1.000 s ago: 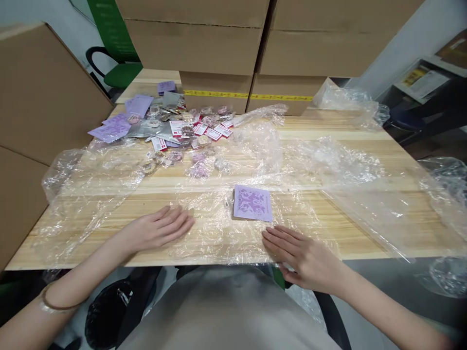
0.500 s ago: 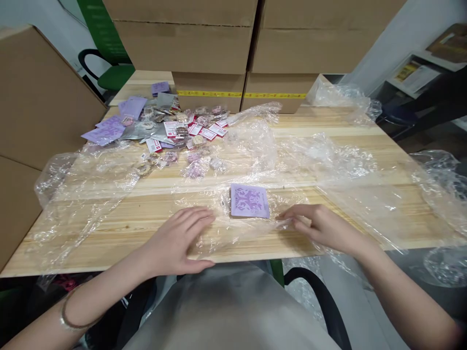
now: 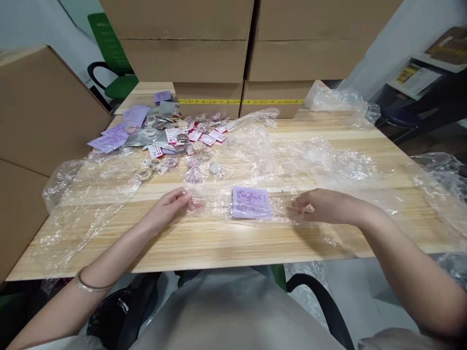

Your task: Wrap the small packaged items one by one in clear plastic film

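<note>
A flat lilac patterned card (image 3: 251, 202) lies on the wooden table (image 3: 226, 240), under a fold of the clear plastic film (image 3: 321, 163). My left hand (image 3: 171, 206) pinches the film's edge just left of the card. My right hand (image 3: 321, 206) pinches the film just right of the card. Both hands hold the film low over the table, folded back across the card.
A heap of small packaged items, red-and-white tags and lilac cards (image 3: 171, 133) lies at the back left. Large cardboard boxes (image 3: 251, 53) stand at the back and a box (image 3: 40, 116) at the left. More crumpled plastic (image 3: 441, 184) hangs off the right edge.
Both hands left the table's near edge and moved forward, lifting the film's near edge and folding it over the card. The bare wood in front is now uncovered.
</note>
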`<state>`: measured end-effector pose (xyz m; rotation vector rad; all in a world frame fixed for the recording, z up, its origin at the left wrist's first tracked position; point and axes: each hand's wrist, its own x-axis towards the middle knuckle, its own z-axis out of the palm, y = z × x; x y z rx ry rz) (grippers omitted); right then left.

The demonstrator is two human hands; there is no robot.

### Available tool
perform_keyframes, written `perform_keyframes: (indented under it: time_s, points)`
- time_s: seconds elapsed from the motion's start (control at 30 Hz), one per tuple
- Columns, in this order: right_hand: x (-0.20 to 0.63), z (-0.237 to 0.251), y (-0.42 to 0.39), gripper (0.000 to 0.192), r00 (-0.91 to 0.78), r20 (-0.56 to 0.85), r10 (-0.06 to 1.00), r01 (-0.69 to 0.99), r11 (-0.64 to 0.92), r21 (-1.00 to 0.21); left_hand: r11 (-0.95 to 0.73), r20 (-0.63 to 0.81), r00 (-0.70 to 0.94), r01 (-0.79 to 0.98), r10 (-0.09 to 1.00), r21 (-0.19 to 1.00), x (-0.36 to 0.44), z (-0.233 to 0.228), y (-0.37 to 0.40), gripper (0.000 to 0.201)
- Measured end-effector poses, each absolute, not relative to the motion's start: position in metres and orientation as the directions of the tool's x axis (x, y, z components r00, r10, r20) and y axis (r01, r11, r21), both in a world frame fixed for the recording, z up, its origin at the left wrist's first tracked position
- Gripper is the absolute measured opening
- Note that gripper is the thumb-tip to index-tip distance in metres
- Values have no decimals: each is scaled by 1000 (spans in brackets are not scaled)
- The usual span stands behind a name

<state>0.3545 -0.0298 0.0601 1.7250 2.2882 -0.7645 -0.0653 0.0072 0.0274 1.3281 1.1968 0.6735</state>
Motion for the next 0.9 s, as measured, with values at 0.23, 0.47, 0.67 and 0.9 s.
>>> perform_keyframes:
  time_s: [0.23,0.47,0.67,0.9]
  points:
    - [333,38,-16,24,-17,-205,979,904,-72,-420,315,-330,42,203,943,927,-49,11,6,34]
    - [315,5,-27,31,72,-106,992,986,-86,-142,56,-120,34,735,992,676,-65,10,-12,24]
    - [309,29,-40,37,-53,131,990,997,44,70,-231,248,238,971,939,-54,-66,14,-39,30]
    - [271,61,36,71,-493,366,789,846,532,-8,-942,247,914,336,321,-21,5,13,-43,52]
